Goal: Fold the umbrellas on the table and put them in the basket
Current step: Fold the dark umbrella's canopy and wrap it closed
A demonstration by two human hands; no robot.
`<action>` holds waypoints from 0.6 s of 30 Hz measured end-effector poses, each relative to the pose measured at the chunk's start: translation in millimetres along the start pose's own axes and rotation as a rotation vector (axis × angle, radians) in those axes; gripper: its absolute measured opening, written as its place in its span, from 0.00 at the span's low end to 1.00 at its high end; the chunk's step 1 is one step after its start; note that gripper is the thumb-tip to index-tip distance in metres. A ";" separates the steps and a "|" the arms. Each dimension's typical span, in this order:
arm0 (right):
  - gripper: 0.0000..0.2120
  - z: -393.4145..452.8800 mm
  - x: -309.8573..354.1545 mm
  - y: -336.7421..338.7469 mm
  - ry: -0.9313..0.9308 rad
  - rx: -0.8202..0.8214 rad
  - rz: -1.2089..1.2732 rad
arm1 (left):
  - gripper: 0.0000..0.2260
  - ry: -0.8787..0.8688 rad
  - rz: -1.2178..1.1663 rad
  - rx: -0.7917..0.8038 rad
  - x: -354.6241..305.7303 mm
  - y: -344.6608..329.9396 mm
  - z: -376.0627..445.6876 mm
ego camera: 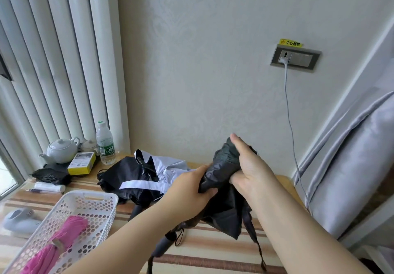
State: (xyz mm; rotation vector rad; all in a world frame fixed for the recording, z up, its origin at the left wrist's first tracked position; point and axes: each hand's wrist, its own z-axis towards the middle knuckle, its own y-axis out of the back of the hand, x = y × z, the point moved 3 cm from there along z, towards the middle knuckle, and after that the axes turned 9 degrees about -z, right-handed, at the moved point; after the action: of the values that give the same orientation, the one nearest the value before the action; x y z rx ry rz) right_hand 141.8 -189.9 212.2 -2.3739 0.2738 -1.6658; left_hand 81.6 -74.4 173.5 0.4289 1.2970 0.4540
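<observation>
I hold a black umbrella point(226, 205) above the striped table point(213, 256), its loose canopy bunched between my hands. My left hand point(189, 190) grips the fabric at mid-length. My right hand point(247, 167) is closed around the upper end of the canopy. The umbrella's handle point(164, 246) and strap hang down toward me. A second umbrella point(138, 177), black with pale lilac panels, lies unfolded on the table behind my left hand. A white perforated basket point(89, 201) at the lower left holds a folded pink umbrella point(57, 244).
At the far left stand a white teapot point(60, 150), a water bottle point(105, 143), a yellow box point(82, 163) and a black bag point(51, 175). A pen point(42, 191) and a white device point(20, 220) lie near the basket. A cable point(290, 111) hangs from the wall socket; a grey bed point(358, 167) borders the right.
</observation>
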 end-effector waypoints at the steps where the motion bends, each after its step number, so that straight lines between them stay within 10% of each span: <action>1: 0.20 -6.8 4.1 -1.3 -0.002 0.069 -0.009 | 0.10 0.026 -0.078 -0.001 3.0 1.0 -0.9; 7: 0.07 -17.7 5.9 2.0 0.099 0.258 -0.156 | 0.05 0.262 -0.527 -0.014 11.2 4.1 -7.5; 13: 0.25 -10.4 -18.2 19.6 0.237 0.264 -0.758 | 0.07 0.423 -0.791 -0.036 18.7 -5.1 -16.6; 18: 0.09 -10.7 -26.3 30.7 0.260 0.177 -1.160 | 0.08 0.475 -0.895 -0.070 25.1 -6.2 -20.6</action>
State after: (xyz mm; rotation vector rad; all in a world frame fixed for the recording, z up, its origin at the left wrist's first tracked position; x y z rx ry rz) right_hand 122.2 -212.7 183.1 -2.2437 -1.3975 -2.2367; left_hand 67.2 -64.9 145.2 -0.3571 1.7654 -0.1750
